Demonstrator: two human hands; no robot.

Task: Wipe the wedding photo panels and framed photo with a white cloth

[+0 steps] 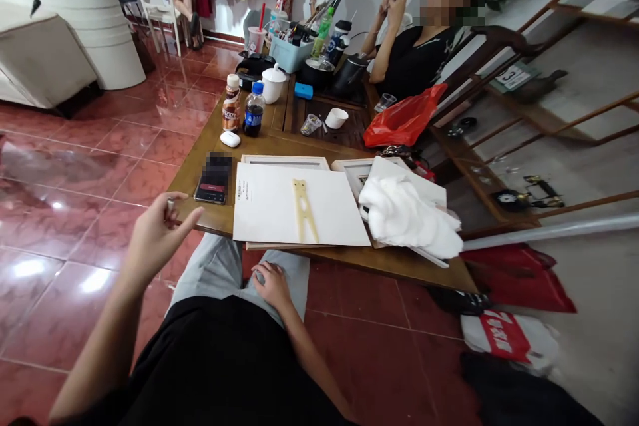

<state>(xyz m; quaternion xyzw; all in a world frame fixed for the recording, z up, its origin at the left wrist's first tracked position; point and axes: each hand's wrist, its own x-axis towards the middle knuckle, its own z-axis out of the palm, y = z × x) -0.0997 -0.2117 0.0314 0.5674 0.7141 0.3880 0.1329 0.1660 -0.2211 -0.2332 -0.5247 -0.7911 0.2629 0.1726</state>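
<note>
My left hand (158,229) is raised beside the table's left corner, thumb and fingers apart with nothing in them. Just beyond it, a dark phone (213,178) lies on the wooden table (269,130). My right hand (272,285) rests on my thigh, its fingers loosely bent and holding nothing that I can see. In front of me a flat white board (259,203) lies on pale frames (284,161) at the table's front edge. On it is a pale yellow flat piece (303,210) with a cat-shaped head and two long legs. To the right sits a crumpled white cloth (407,210).
A brown-labelled bottle (231,105), a cola bottle (254,110) and a white earbud case (230,139) stand at the left. Behind are a white lidded pot (273,83), a small white cup (336,118) and a red plastic bag (407,116). Another person sits at the far right side.
</note>
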